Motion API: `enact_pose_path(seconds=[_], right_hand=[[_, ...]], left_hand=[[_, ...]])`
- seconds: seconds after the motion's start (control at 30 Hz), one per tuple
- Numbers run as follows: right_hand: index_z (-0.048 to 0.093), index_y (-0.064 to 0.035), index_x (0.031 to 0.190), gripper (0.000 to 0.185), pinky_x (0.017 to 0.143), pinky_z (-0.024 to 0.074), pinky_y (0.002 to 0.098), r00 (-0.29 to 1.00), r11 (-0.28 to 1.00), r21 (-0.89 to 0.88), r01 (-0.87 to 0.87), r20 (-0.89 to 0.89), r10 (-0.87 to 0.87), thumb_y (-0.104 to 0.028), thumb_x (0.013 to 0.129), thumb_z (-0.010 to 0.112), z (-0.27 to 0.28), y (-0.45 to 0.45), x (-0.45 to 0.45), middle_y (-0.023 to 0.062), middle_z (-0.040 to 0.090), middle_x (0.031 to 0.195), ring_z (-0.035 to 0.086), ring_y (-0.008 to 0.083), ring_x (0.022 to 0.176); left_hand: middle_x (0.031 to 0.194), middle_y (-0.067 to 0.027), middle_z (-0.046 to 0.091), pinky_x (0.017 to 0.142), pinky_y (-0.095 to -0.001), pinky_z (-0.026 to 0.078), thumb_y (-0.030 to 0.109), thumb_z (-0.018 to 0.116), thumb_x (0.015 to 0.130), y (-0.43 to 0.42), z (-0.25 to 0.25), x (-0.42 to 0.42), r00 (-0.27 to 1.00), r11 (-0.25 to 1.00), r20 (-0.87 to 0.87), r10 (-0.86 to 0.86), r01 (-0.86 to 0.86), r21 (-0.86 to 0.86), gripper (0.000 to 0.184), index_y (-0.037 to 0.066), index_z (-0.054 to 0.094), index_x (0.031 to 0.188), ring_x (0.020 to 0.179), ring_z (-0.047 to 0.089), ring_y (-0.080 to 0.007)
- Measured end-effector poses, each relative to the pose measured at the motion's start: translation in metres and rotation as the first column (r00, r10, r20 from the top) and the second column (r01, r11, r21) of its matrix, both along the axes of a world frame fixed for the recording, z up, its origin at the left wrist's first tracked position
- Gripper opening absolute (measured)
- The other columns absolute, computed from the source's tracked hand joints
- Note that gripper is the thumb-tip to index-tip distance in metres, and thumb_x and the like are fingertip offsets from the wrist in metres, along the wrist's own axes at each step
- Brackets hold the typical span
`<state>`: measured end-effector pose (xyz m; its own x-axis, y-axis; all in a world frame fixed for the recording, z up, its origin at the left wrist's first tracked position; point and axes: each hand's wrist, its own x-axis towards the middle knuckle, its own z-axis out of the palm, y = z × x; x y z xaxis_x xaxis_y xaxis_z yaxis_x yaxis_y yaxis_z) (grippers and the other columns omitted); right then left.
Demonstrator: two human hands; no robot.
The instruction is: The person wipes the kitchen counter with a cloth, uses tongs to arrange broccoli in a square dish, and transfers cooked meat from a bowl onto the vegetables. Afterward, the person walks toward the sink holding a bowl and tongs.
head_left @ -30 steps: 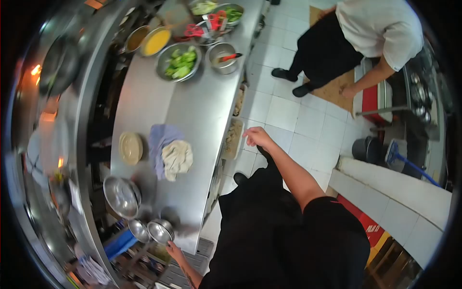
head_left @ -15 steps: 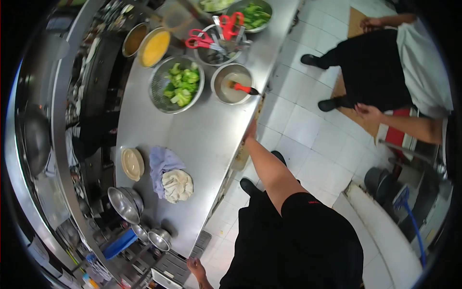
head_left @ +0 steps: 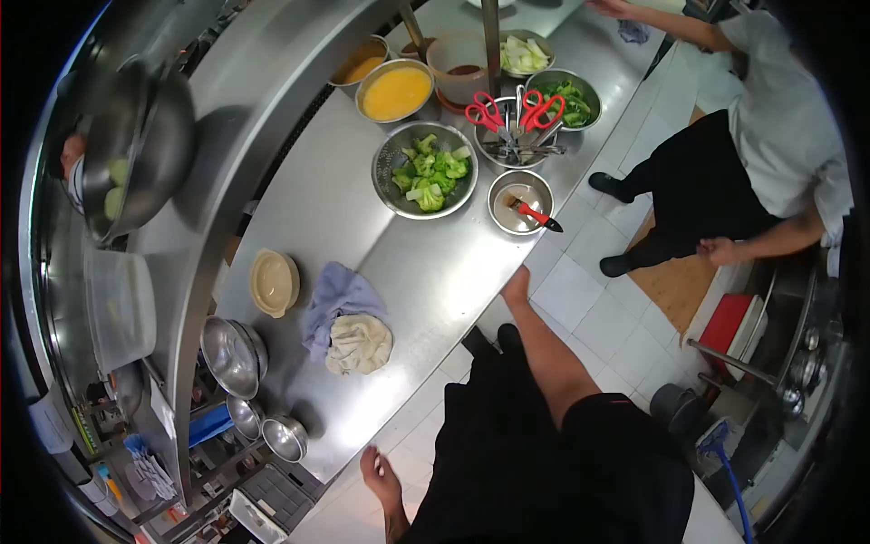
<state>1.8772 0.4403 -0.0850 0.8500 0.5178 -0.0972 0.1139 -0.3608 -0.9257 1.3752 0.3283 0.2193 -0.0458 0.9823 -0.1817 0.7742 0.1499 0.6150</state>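
My left hand (head_left: 381,478) hangs off the near end of the steel counter (head_left: 426,299), its fingers curled in. A small pale spot shows among them, too small to name. At the counter's long edge is my right hand (head_left: 516,285), below a steel bowl (head_left: 521,184) holding a red-handled brush (head_left: 535,214). The fingers of this hand are hard to make out. A perforated bowl (head_left: 382,189) of cut green vegetables (head_left: 433,172) stands farther in. Nearer my left hand lie a purple cloth (head_left: 340,295) and a cream cloth (head_left: 360,344), bunched together.
Red-handled scissors (head_left: 542,111) stand in a bowl beyond the brush. Yellow liquid (head_left: 396,93) fills another container. A beige dish (head_left: 274,283) and steel bowls (head_left: 230,356) line the far edge, under a metal shelf (head_left: 263,127). A co-worker (head_left: 788,118) stands at right.
The view has turned and shifted, so the counter's things appear farther right. One of the co-worker's hands now reaches to the counter at the top. My left hand appears higher, fingers still curled.
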Motion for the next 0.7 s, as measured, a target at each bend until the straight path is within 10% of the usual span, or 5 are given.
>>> enact_pose_path(seconds=[0.07, 0.1, 0.27, 0.5, 0.7], right_hand=[[0.066, 0.0088, 0.109, 0.034, 0.074, 0.0597, 0.0466, 0.993, 0.977, -0.211, 0.005, -0.113, -0.029, -0.007, 0.079, 0.067, 0.060, -0.050, 0.019, 0.0291, 0.070, 0.079, 0.076, 0.0362, 0.079], [0.066, 0.0061, 0.113, 0.034, 0.038, 0.0509, 0.0401, 0.992, 0.967, -0.253, -0.004, -0.120, -0.027, 0.003, 0.080, 0.058, 0.082, -0.075, 0.030, 0.0198, 0.069, 0.071, 0.065, 0.0263, 0.044], [0.066, 0.0050, 0.111, 0.030, 0.040, 0.0540, 0.0367, 0.962, 0.936, -0.323, -0.137, -0.270, 0.048, 0.002, 0.082, 0.060, 0.232, -0.160, 0.059, 0.0161, 0.070, 0.080, 0.067, 0.0231, 0.048], [0.063, -0.0019, 0.124, 0.032, 0.051, 0.0605, 0.0354, 0.909, 0.962, 0.013, -0.271, -0.326, 0.261, 0.001, 0.092, 0.062, 0.241, -0.069, 0.029, 0.0138, 0.073, 0.104, 0.072, 0.0215, 0.069], [0.065, -0.0045, 0.116, 0.025, 0.065, 0.0586, 0.0415, 0.776, 0.864, -0.061, -0.499, -0.476, 0.415, -0.010, 0.092, 0.070, 0.300, -0.007, 0.020, 0.0140, 0.072, 0.087, 0.074, 0.0242, 0.069]], left_hand=[[0.142, -0.0233, 0.060, 0.105, -0.0449, 0.050, 0.001, 0.063, 0.096, 0.052, 0.007, 0.050, 0.934, 0.916, -0.062, -0.351, 0.356, 0.186, 0.032, 0.000, 0.069, 0.128, 0.129, 0.060, -0.0390], [0.142, -0.0242, 0.060, 0.113, -0.0473, 0.043, 0.002, 0.064, 0.095, 0.073, 0.009, 0.076, 0.923, 0.906, -0.015, -0.386, 0.382, 0.183, 0.033, 0.000, 0.070, 0.127, 0.133, 0.056, -0.0403], [0.157, -0.0282, 0.043, 0.120, -0.0545, 0.032, 0.016, 0.065, 0.096, 0.195, -0.014, 0.138, 0.740, 0.670, -0.170, -0.651, 0.665, 0.330, 0.047, 0.013, 0.064, 0.143, 0.143, 0.041, -0.0489], [0.140, -0.0278, 0.058, 0.107, -0.0513, 0.045, 0.027, 0.068, 0.097, 0.232, -0.019, 0.203, 0.840, 0.794, -0.237, -0.488, 0.540, 0.277, 0.043, 0.002, 0.067, 0.132, 0.122, 0.057, -0.0446], [0.122, -0.0164, 0.064, 0.064, -0.0326, 0.059, 0.023, 0.070, 0.099, 0.225, -0.032, 0.288, 0.880, 0.931, 0.472, -0.053, 0.214, -0.294, 0.049, 0.005, 0.059, 0.143, 0.090, 0.071, -0.0201]])
